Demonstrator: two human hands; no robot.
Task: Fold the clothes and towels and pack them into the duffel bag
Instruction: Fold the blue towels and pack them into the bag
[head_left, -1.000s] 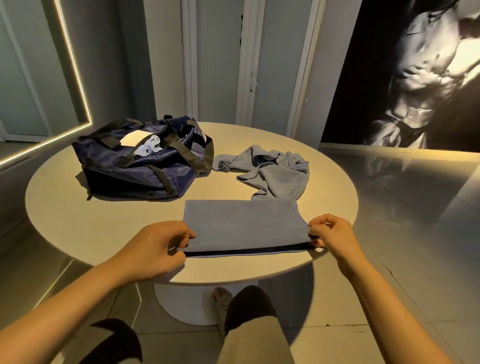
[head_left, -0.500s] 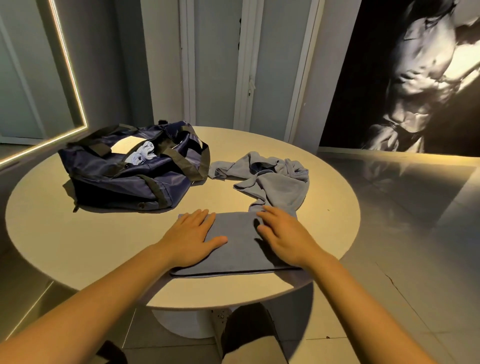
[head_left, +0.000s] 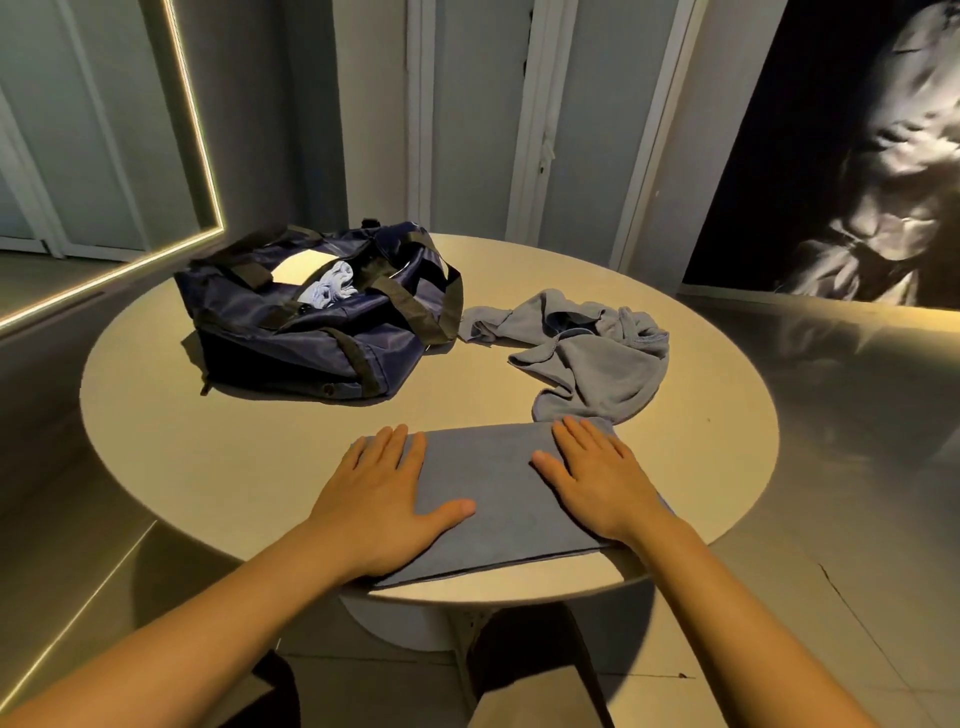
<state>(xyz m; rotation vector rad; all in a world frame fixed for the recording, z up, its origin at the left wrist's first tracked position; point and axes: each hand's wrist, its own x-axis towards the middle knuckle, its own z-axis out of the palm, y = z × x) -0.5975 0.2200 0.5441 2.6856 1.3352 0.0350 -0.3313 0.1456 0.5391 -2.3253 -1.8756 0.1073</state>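
Note:
A folded grey towel (head_left: 493, 483) lies flat near the front edge of the round table (head_left: 218, 452). My left hand (head_left: 379, 493) rests flat on its left part, fingers straight and spread. My right hand (head_left: 597, 478) lies flat on its right part, fingers straight. Behind them a crumpled grey garment (head_left: 592, 358) sprawls at the table's middle right. A navy duffel bag (head_left: 311, 322) with dark straps sits open at the back left, with a pale blue cloth (head_left: 330, 288) inside.
The table stands on a white pedestal (head_left: 395, 623) over a tiled floor. A lit mirror frame (head_left: 202, 156) is on the left wall. Pale doors stand behind the table, and a dark picture (head_left: 857, 156) hangs at the right. My legs show below the table edge.
A second ago both hands pinched the towel's near corners. They let go, moved onto the towel and now lie flat, further apart than half a second ago.

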